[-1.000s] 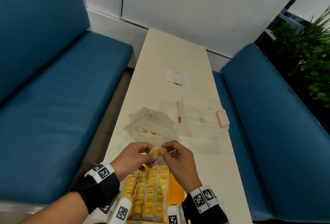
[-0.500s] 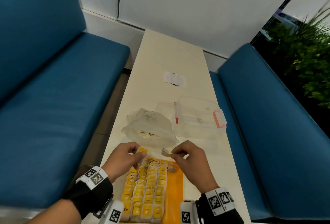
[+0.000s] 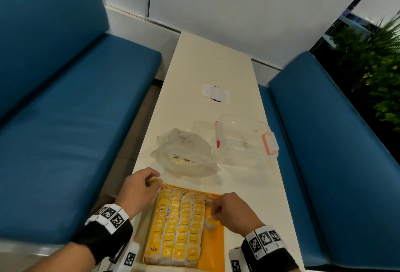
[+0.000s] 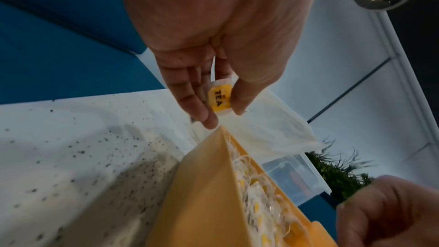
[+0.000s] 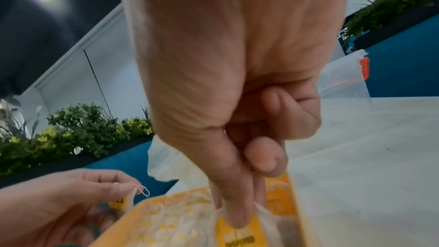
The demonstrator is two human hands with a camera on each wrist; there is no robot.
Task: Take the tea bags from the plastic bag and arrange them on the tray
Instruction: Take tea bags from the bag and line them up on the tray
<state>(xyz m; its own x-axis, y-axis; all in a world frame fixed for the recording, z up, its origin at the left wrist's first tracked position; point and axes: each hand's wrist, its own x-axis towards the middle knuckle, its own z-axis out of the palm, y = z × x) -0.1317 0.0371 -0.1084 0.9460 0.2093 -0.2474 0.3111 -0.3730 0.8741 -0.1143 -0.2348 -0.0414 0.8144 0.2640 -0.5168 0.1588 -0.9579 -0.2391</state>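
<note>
An orange tray (image 3: pixel 213 250) lies at the table's near edge, with several rows of yellow-tagged tea bags (image 3: pixel 179 226) filling its left part. My left hand (image 3: pixel 151 181) hovers at the tray's far left corner and pinches a tea bag (image 4: pixel 219 99) with a yellow "TEA" tag between thumb and fingers. My right hand (image 3: pixel 213 213) is low over the tray's bare right strip, pinching another tea bag (image 5: pixel 240 228) that touches or nearly touches the tray. Just beyond the tray lies the crumpled clear plastic bag (image 3: pixel 184 154), with a few tea bags showing faintly inside.
A clear plastic box (image 3: pixel 244 139) with red clips stands to the right of the bag. Farther along the narrow white table (image 3: pixel 207 65) lies a white label (image 3: pixel 215 93). Blue benches (image 3: pixel 65 109) flank both sides. Dark crumbs speckle the table left of the tray.
My hands, together over one cluster of tea bags, have parted with one bag each. The right hand dropped to the tray's right strip. The left hand shifted to its far left corner.
</note>
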